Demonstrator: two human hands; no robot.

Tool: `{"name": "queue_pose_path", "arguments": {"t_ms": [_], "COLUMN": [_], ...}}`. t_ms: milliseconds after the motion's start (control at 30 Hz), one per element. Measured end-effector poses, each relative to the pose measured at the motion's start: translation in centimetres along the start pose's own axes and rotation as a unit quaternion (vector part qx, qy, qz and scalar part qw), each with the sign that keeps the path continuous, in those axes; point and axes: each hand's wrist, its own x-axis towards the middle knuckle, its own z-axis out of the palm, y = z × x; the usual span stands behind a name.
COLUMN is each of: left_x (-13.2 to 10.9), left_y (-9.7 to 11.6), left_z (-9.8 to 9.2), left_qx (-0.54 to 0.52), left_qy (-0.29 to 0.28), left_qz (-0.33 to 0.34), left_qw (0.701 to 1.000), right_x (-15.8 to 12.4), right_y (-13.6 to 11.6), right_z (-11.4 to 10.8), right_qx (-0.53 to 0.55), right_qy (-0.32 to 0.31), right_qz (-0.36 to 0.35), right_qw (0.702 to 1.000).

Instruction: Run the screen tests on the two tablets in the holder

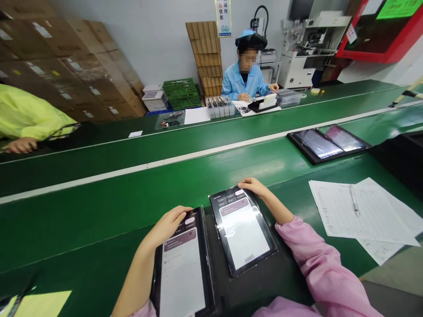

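Two tablets with lit screens lie side by side on a black tray or mat, each showing a mostly white page with a purple banner near the top. My left hand (172,223) is closed over the top edge of the left tablet (183,273), covering part of its upper left. My right hand (253,186) grips the upper right corner of the right tablet (243,233), thumb and fingers at the edge. The right tablet sits slightly turned and farther away. Glare from overhead lights crosses its screen.
Printed sheets (333,215) with a pen (354,200) lie at right. Beyond them, a black tray (317,162) holds two more tablets. Yellow paper (46,304) is at lower left. Across the green conveyor (132,193), a co-worker in blue (246,81) sits; a yellow sleeve (29,110) shows at left.
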Motion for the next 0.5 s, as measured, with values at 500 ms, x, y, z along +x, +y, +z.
{"name": "queue_pose_path", "arguments": {"t_ms": [500], "left_x": [0.9], "left_y": [-1.3], "left_z": [0.0], "left_qx": [0.043], "left_qy": [-0.002], "left_qz": [0.026], "left_qw": [0.999], "right_x": [-0.2], "right_y": [-1.6], "right_z": [-0.2], "right_qx": [0.067], "right_qy": [0.004], "right_qz": [-0.020], "right_qw": [0.998]}}
